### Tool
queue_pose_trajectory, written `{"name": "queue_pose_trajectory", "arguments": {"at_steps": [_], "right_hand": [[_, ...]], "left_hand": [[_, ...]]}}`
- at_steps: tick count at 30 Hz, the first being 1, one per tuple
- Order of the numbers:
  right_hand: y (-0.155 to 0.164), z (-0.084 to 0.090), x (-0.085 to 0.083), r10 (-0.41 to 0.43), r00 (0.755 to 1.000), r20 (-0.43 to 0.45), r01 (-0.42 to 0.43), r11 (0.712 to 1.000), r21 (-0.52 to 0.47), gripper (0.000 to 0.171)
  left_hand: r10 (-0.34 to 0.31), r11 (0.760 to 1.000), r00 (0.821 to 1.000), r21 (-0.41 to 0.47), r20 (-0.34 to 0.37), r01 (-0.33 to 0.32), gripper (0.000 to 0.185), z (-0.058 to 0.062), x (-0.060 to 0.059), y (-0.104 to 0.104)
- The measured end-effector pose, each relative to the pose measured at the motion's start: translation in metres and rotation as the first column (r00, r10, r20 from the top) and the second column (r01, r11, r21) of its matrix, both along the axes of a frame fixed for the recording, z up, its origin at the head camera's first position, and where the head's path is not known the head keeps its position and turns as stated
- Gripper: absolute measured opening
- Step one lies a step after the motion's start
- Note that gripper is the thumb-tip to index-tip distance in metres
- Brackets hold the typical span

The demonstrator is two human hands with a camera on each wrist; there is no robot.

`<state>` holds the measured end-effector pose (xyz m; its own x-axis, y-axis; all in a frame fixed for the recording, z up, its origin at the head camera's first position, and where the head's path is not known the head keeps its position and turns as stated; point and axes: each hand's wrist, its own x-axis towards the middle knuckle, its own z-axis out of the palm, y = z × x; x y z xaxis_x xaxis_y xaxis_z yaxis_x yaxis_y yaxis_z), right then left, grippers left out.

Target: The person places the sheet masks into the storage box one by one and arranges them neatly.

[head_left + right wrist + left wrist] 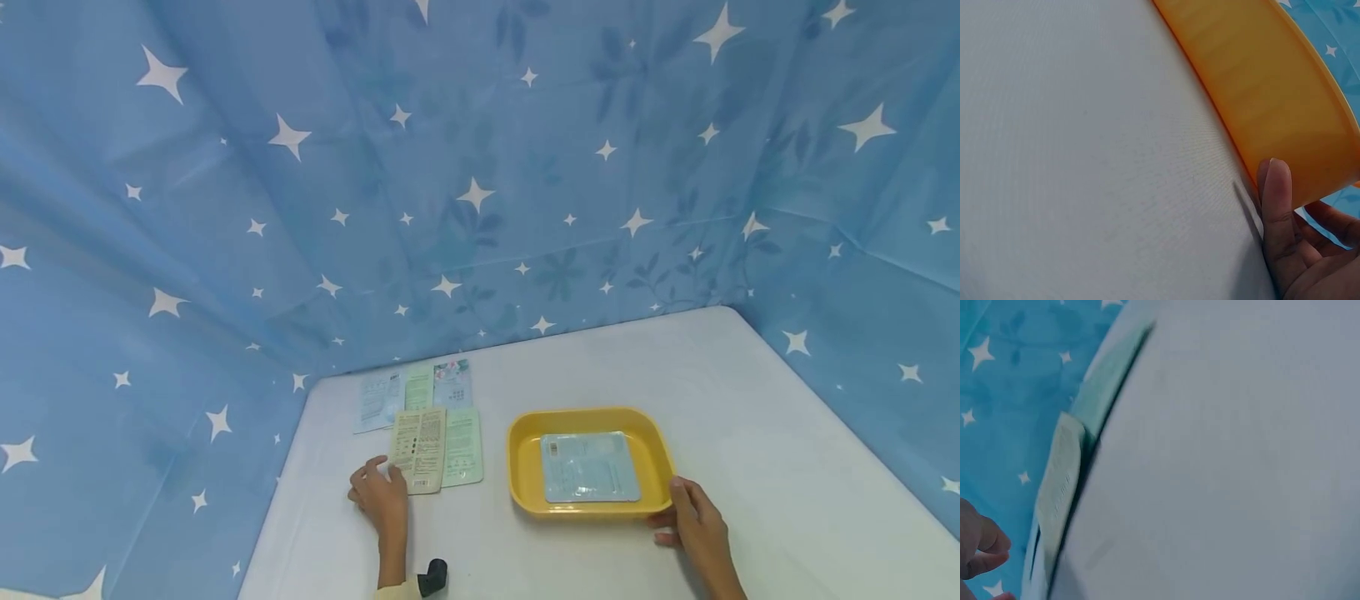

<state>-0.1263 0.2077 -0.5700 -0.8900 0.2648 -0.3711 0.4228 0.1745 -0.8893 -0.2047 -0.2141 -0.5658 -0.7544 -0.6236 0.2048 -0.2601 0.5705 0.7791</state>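
A yellow tray [525,467] stands on the white table [750,433] with a pale blue packet [590,467] lying flat in it. My right hand [693,517] rests on the table at the tray's near right corner. Its thumb [1275,200] lies straight against the tray's outer wall [1272,106], and the other fingers [1335,225] are loosely curled past the corner. My left hand [378,492] lies by a beige packet [417,448] and its fingertips touch that packet's near left edge. In the left wrist view the packet's edge [1060,475] shows beside loosely curled fingers [982,547].
A light green packet [462,446] lies beside the beige one. Behind them sit a pale blue packet [378,400], a green one [418,387] and a blue flowered one [453,383]. A blue star-patterned cloth [480,208] walls the table on three sides.
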Motion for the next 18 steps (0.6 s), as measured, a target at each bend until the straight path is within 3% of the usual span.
{"name": "queue_pose_trajectory", "arguments": {"at_steps": [3, 6, 18], "right_hand": [[0.0, 0.001, -0.001, 0.001, 1.0, 0.006, -0.001, 1.0, -0.002, 0.086], [0.0, 0.0, -0.001, 0.0, 1.0, 0.015, 0.0, 1.0, -0.002, 0.087], [-0.001, 0.0, 0.0, -0.025, 1.0, 0.012, 0.025, 1.0, -0.004, 0.085]], "left_hand": [[0.083, 0.996, 0.996, -0.047, 0.025, -0.082, 0.029, -0.008, 0.0, -0.009], [0.113, 0.992, 0.991, -0.064, 0.068, -0.108, 0.035, -0.014, 0.0, -0.015], [0.077, 0.997, 0.976, -0.008, 0.203, -0.077, 0.055, -0.012, -0.014, -0.024]]}}
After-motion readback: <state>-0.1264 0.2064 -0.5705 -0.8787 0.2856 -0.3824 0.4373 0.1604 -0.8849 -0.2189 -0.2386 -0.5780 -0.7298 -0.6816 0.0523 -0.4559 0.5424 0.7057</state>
